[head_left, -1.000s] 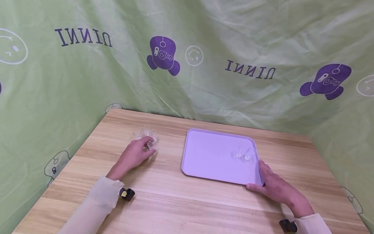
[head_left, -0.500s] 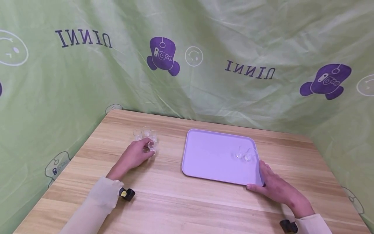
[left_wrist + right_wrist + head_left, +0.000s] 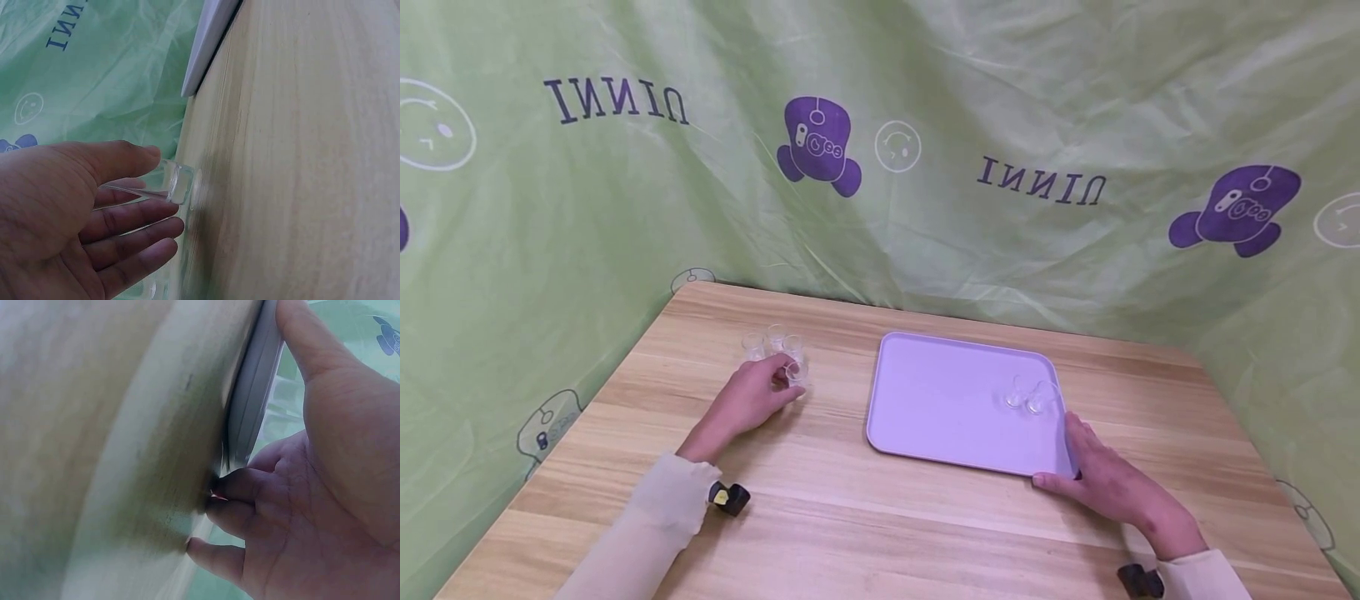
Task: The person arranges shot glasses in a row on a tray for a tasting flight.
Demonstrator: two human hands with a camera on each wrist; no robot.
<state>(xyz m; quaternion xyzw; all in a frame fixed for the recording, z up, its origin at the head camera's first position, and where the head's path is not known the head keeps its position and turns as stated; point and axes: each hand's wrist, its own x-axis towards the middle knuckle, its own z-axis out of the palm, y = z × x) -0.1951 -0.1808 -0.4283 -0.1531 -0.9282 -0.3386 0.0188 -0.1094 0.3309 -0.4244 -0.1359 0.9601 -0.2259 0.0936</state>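
Observation:
My left hand (image 3: 751,398) is at the left of the table, pinching a small clear shot glass (image 3: 797,375) between thumb and fingers. In the left wrist view the glass's thick base (image 3: 180,185) shows close to the tabletop. Just behind that hand stand three more clear glasses (image 3: 753,345), partly covered by its fingers. My right hand (image 3: 1108,477) rests at the near right corner of the purple tray (image 3: 947,400), its thumb against the front edge and its fingers along the right side. Two clear glasses (image 3: 1035,402) stand on the tray's right part.
The wooden table (image 3: 850,533) runs back to a green printed curtain (image 3: 925,233), which also hangs along both sides. Bare tabletop lies between the left hand and the tray. A black camera mount (image 3: 730,498) sits at each wrist.
My left hand has shifted slightly to the right with the shot glass, away from the other glasses. The right hand and the tray have stayed in place.

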